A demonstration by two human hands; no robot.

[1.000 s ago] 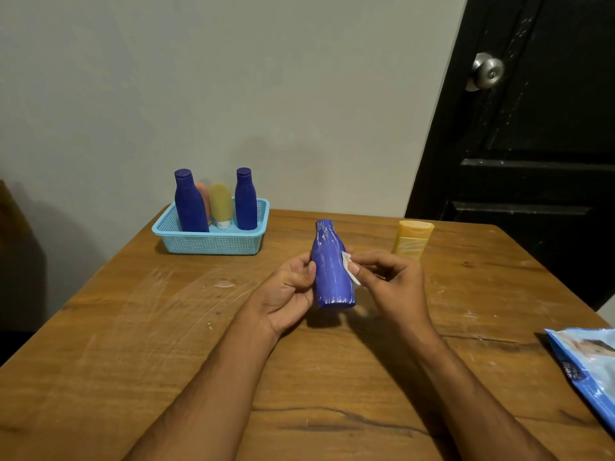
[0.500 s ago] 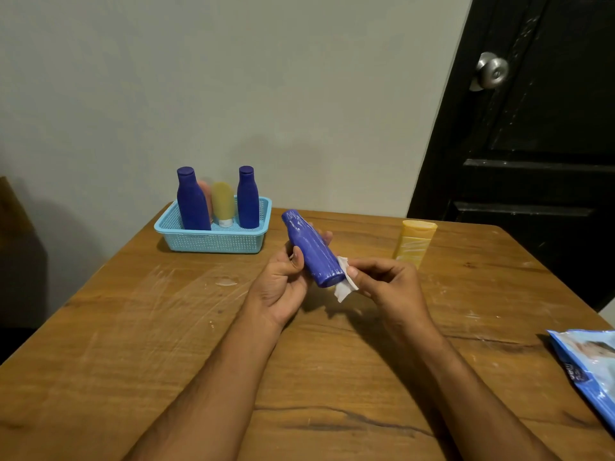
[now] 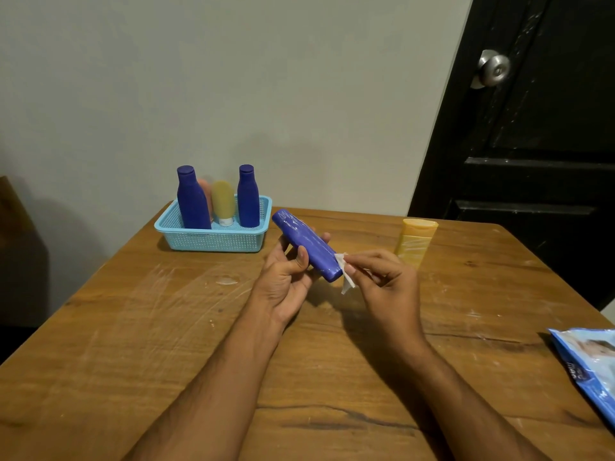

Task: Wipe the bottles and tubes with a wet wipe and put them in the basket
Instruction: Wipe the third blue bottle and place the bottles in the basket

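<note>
At the far left of the wooden table (image 3: 109,327) stood the light blue mesh basket (image 3: 213,239), close to the wall; it held two dark blue bottles upright, the larger one (image 3: 192,199) at its left and the slimmer one (image 3: 248,197) at its right, with a pinkish tube (image 3: 207,194) and a yellow-green tube (image 3: 223,202) between them, apparently the items already cleaned. Just right of the basket the left hand (image 3: 286,281) gripped a third dark blue bottle (image 3: 307,249) above the table, thumb curled over its front and fingers behind; the bottle lay tilted, one end toward the basket and the flat end offered to the right hand (image 3: 382,284), probably so that end could be rubbed. That hand pinched a small white wet wipe (image 3: 344,272) between thumb and fingertips, touching the bottle's flat end; its other fingers were loosely curled. Behind it stood an orange-yellow tube (image 3: 416,242), seemingly not yet wiped; at the far right edge lay the blue wipes packet (image 3: 589,367), kept within reach.
</note>
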